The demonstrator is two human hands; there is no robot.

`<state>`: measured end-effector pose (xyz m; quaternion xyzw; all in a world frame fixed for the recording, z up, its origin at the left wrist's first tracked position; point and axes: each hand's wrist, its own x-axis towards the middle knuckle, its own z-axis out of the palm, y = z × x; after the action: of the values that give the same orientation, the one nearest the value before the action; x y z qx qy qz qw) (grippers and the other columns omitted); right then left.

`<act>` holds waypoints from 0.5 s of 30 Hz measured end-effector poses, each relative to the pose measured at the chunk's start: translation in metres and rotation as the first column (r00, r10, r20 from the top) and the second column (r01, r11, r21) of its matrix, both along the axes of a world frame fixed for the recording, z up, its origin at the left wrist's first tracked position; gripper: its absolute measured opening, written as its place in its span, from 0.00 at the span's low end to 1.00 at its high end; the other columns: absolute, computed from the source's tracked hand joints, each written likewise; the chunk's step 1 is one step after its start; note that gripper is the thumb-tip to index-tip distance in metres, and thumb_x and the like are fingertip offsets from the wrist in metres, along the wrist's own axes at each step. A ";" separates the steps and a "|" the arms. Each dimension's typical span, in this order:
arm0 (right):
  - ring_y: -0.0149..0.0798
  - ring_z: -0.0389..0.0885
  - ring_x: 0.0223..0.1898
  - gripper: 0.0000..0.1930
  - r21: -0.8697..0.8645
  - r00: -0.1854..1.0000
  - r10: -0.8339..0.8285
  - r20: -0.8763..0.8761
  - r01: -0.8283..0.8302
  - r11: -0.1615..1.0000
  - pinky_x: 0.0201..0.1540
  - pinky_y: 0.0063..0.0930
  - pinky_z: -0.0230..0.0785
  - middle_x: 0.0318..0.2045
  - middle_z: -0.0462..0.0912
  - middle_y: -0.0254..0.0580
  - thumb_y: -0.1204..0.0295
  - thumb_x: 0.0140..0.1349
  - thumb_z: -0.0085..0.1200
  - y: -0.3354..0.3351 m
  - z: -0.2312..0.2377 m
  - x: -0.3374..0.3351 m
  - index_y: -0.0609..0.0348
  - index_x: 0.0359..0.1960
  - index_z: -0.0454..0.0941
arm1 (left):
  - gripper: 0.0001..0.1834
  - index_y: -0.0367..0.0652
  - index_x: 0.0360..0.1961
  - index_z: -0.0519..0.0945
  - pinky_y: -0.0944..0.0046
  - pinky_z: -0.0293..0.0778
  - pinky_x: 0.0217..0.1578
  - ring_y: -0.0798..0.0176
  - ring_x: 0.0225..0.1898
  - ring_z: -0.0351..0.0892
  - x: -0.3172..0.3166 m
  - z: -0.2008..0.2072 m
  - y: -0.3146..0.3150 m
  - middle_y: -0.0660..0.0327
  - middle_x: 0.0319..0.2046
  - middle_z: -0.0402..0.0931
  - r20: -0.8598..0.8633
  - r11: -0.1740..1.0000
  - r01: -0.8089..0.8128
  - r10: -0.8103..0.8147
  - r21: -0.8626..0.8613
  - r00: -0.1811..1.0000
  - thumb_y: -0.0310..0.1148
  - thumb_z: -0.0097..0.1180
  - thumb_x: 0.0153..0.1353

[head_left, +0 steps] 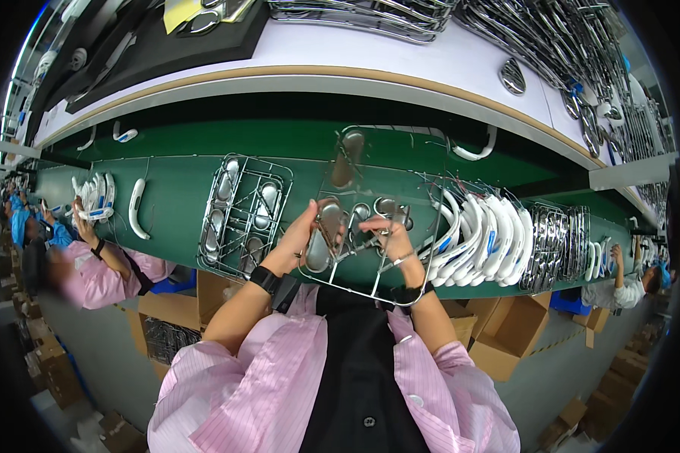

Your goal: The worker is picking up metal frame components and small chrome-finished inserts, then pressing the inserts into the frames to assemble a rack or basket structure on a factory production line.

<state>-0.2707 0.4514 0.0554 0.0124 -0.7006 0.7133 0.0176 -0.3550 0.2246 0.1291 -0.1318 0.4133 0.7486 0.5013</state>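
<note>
Both hands are up on a wire rack frame [370,226] held tilted over the green conveyor surface [174,196], its lower edge close to the person's chest. The tilt probably lets the chrome parts face the eyes.

Left hand [304,226]: fingers clenched around a chrome oval piece [326,226] on the frame, thumb and forefinger pinching its upper edge. It looks like a grip to steady or twist the piece on its wire stem.

Right hand [385,232]: fingers pinched around the thin wires near the frame's centre, just beside the next ovals. I cannot tell whether it holds a small tool or only wire.

So the frame is off the belt, carried between the two hands, with several chrome ovals on it; one hangs higher up [347,158].

Around it:
- second wire rack [243,215] lies flat on the belt just left of the left hand, loaded with similar ovals, within easy reach
- row of white curved handles [480,241] stands on edge right of the right hand, then stacked chrome racks [555,245]
- single white handle [134,208] lies further left
- white shelf [355,57] above the belt carries more chrome wire racks
- cardboard boxes [506,332] sit under the line
- co-worker in a pink sleeve [102,275] is at the left, hand raised to the belt; another is far right.
</note>
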 end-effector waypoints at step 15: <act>0.50 0.71 0.53 0.24 0.834 0.909 -0.350 0.228 0.004 0.552 0.52 0.43 0.72 0.47 0.73 0.47 0.64 0.51 0.63 0.014 -0.015 0.035 0.53 0.51 0.74 | 0.19 0.37 0.42 0.77 0.67 0.73 0.31 0.69 0.27 0.74 -0.059 -0.056 -0.266 0.66 0.32 0.76 -0.465 0.670 -0.183 -0.268 -0.719 0.844 0.45 0.48 0.70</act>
<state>-0.2354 0.4652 0.0401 -0.1869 -0.9370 0.2910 -0.0487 -0.4140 -0.0415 0.0729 -0.0993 0.8060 0.5085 0.2861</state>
